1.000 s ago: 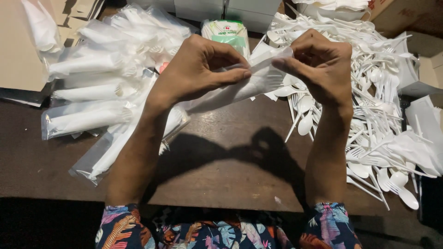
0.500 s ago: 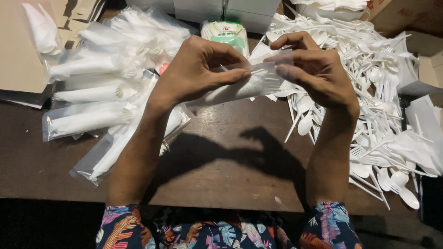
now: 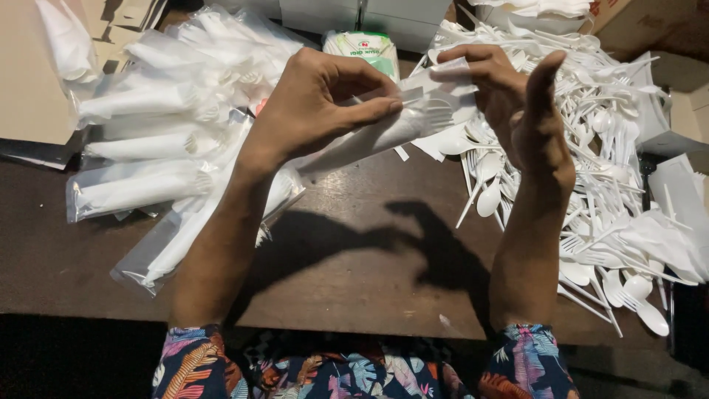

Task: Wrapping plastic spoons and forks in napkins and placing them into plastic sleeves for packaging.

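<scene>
packet: clear plastic sleeve (image 3: 384, 133) with white cutlery and a napkin inside, held up between your two hands, above the dark table (image 3: 354, 251).
left hand: your left hand (image 3: 317, 103) is curled shut, thumb and fingers pinching the sleeve near its open end.
right hand: your right hand (image 3: 517, 103) is mostly open, palm turned toward you, thumb up; only the fingertips (image 3: 450, 63) hold the sleeve's top edge.
change: a second ago your right hand was fisted over the sleeve end; now it has rotated and spread, sleeve end exposed. Left hand unchanged. Reads like the mouth being folded or sealed, packet near done; a judgement only.
left of left hand: pile of finished packets (image 3: 155, 140), same clear sleeves, overlapping.
right of right hand: loose heap of white plastic spoons and forks (image 3: 613, 192), spilling toward the table edge.
beyond hands: green-and-white pack (image 3: 365, 46), white boxes (image 3: 354, 15) behind it.
far left: cardboard sheet (image 3: 29, 74).
</scene>
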